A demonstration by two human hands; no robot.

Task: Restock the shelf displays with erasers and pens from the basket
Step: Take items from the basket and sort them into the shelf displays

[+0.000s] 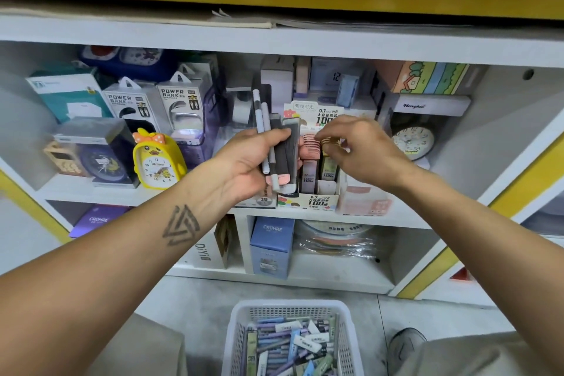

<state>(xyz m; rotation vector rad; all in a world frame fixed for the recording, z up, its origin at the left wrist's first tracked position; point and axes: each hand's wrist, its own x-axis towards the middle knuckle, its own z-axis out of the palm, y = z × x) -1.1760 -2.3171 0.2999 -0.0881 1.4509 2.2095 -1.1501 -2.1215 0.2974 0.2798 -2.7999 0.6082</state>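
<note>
The left hand [247, 159] clamps a bundle of slim white-and-grey pens [263, 128] and dark flat packs [288, 149], upright before the shelf. The right hand [363, 146] pinches a small striped pack [328, 143] at the top of the white cardboard display box [314, 200]. Below on the floor, the white plastic mesh basket [241, 323] holds loose pens and erasers [311, 345].

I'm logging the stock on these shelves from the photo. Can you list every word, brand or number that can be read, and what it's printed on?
"POWER BANK": two clear hanging packs.
"0.7 HB" and "100": lead display box, front and header card.
"2B": small box beside it.
"CRUHRE": blue box and purple box, lower shelf.
"DIY": white box.
"12": pale box at the back.
Brand on the white clock box, Chinese lettering and basket labels: too blurred.
</note>
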